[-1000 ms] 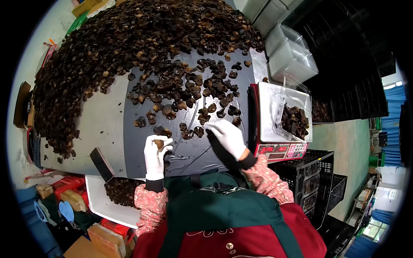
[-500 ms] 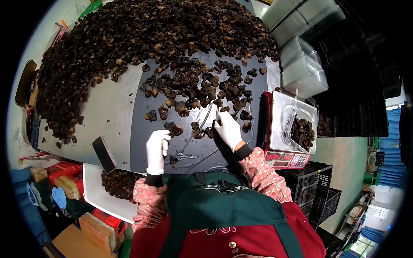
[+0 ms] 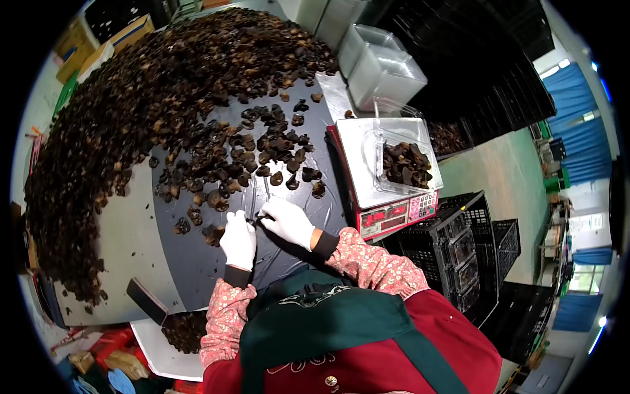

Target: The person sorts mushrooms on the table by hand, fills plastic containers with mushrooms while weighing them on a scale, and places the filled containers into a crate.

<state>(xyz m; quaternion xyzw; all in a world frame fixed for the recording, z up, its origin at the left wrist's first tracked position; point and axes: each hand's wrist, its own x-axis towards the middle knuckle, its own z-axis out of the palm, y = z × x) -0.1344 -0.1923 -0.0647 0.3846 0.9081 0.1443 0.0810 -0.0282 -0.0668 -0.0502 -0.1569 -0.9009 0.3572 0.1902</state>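
Currently, the left hand (image 3: 238, 243) and the right hand (image 3: 289, 224), both in white gloves, are just beside each other over the near part of the bench (image 3: 134, 236). A small dark piece (image 3: 251, 222) shows between their fingertips; I cannot tell whether either hand is closed on it. Just left of the left hand, a brown curled piece (image 3: 212, 235) lies on the dark sheet (image 3: 190, 270). Farther off, loose pieces (image 3: 244, 161) are scattered, with a large heap (image 3: 164, 79) beyond at the far left. To the right, a red scale (image 3: 385, 220) bears a clear tray (image 3: 378, 172) holding similar pieces (image 3: 407, 165).
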